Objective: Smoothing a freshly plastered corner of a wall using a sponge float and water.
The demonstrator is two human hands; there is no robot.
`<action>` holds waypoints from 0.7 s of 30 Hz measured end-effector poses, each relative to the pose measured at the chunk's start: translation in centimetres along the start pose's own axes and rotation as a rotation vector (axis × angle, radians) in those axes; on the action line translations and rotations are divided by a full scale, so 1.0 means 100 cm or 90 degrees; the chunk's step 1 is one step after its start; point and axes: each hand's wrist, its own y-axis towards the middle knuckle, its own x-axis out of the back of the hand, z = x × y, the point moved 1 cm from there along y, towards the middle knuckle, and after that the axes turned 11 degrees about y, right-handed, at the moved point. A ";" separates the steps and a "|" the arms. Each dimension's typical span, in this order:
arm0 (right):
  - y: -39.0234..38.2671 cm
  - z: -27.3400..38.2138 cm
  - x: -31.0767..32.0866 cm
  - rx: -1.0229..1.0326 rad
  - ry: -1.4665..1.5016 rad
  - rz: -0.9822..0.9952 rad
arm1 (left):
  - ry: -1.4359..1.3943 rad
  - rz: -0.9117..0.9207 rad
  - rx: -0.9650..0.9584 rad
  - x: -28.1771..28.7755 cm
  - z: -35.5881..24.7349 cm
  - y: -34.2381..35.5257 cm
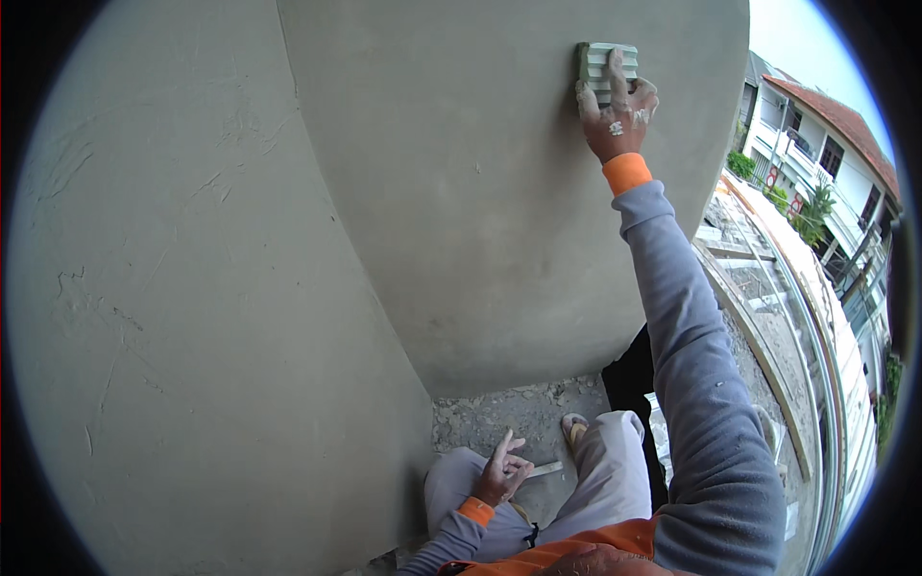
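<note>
- Wears, nearest the camera, a soft grey fabric shirt with orange cuffs.
- Grasps with the right hand a pale green, ridged rectangular block, high on the smooth grey plastered wall; spreads fingers over its ridges, probably for even pressure.
- Holds the left hand low before the wall, fingers loosely half-curled; cannot tell whether gripping the pale flat strip.
- Rests a sandalled foot on gritty grey floor below the wall.

Looks like a squarish block, pale grey-green, with parallel ridges across its back and a darker left edge. Sits high against the grey wall, held in the right hand.
</note>
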 end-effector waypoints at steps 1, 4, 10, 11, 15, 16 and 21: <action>-0.027 0.029 -0.011 0.057 -0.001 0.055 | 0.024 0.010 -0.006 -0.001 -0.001 0.004; -0.147 0.032 0.002 0.265 0.023 0.341 | 0.024 0.018 -0.015 -0.008 -0.009 0.008; -0.157 -0.091 0.073 0.172 -0.035 0.433 | 0.075 0.020 -0.041 0.002 -0.005 -0.003; -0.126 -0.084 0.067 0.159 -0.029 0.390 | 0.022 0.003 -0.025 0.003 -0.003 -0.006; 0.014 -0.011 0.007 0.112 0.033 0.035 | 0.016 0.011 -0.007 0.003 -0.005 -0.001; 0.023 0.017 -0.013 0.115 0.051 -0.001 | 0.051 0.027 -0.016 0.002 -0.003 0.000; -0.124 0.084 -0.030 0.280 0.085 0.272 | 0.056 0.009 -0.021 -0.006 -0.006 0.007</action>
